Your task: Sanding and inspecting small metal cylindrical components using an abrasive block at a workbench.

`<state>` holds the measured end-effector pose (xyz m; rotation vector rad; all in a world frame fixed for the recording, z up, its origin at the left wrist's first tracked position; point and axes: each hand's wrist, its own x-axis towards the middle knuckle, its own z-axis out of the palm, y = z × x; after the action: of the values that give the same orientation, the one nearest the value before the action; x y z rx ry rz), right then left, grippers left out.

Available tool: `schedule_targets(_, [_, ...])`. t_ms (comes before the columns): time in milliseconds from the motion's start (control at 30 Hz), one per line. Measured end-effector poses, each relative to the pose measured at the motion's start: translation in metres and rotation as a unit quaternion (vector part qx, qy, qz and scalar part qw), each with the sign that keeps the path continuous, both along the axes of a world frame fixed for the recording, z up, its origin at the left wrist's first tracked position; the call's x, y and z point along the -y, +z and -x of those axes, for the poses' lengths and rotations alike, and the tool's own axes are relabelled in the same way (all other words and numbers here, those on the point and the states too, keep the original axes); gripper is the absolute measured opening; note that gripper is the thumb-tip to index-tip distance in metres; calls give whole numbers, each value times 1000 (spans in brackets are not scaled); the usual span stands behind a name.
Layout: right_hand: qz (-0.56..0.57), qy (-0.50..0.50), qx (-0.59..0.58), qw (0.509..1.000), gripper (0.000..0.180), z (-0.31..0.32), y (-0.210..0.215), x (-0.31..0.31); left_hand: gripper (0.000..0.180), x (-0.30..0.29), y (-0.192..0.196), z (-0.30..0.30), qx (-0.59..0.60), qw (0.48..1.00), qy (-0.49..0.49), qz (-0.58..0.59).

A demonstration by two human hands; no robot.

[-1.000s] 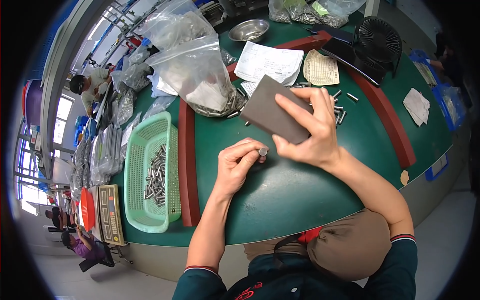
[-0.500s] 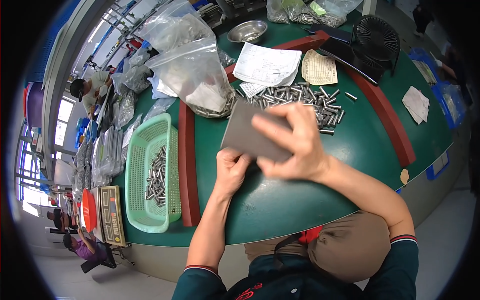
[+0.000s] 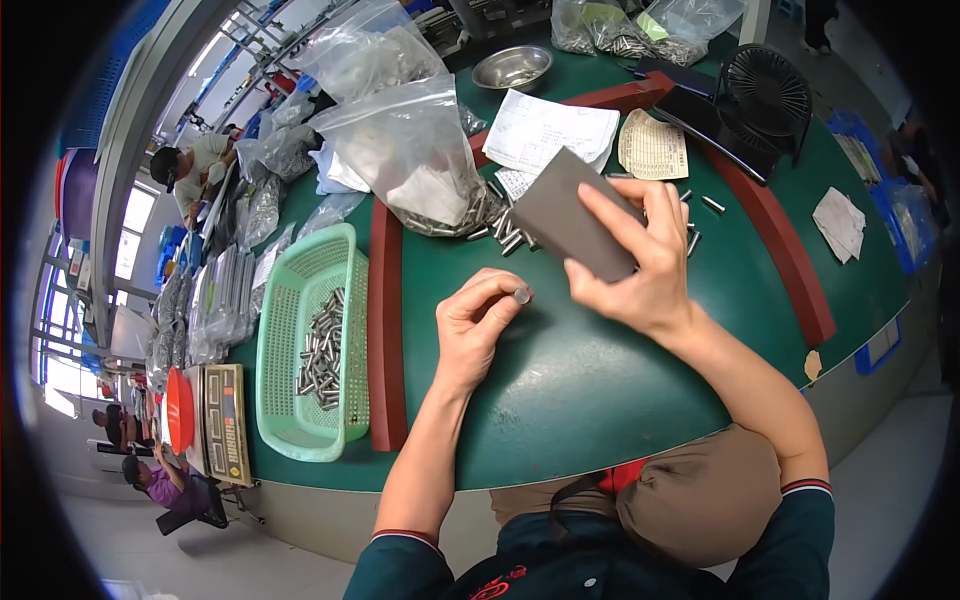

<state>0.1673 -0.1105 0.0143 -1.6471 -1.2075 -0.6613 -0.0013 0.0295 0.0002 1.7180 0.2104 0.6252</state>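
Note:
My left hand (image 3: 474,325) pinches a small metal pin (image 3: 521,296) between thumb and fingertips; only its round end shows. To the right, my right hand (image 3: 645,255) grips a flat dark grey sanding block (image 3: 575,212), held tilted above the table and apart from the pin. Behind the block lies a pile of loose metal pins (image 3: 512,238), largely covered by the block and my right hand. A green plastic basket (image 3: 356,300) with more metal pins in it stands left of my left hand.
Dark red bars (image 3: 386,330) frame the green table (image 3: 590,400). Clear bags of parts (image 3: 415,160), paper sheets (image 3: 550,130), a metal bowl (image 3: 512,67) and a black fan (image 3: 766,95) stand farther back. A scale (image 3: 226,425) sits beyond the basket. Other people work at the left.
My right hand has lifted the sanding block up and right, away from my left hand. The pin's end in my left fingers now shows. The whole view has shifted slightly.

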Motion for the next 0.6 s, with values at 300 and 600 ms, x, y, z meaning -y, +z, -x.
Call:
schedule_targets(300, [13, 51, 6, 999, 66, 7, 3, 6, 18, -6, -11, 0, 42, 997, 45, 43])
schedule_targets(600, [54, -10, -27, 998, 62, -4, 6, 14, 4, -4, -1, -4, 68, 995, 53, 59])
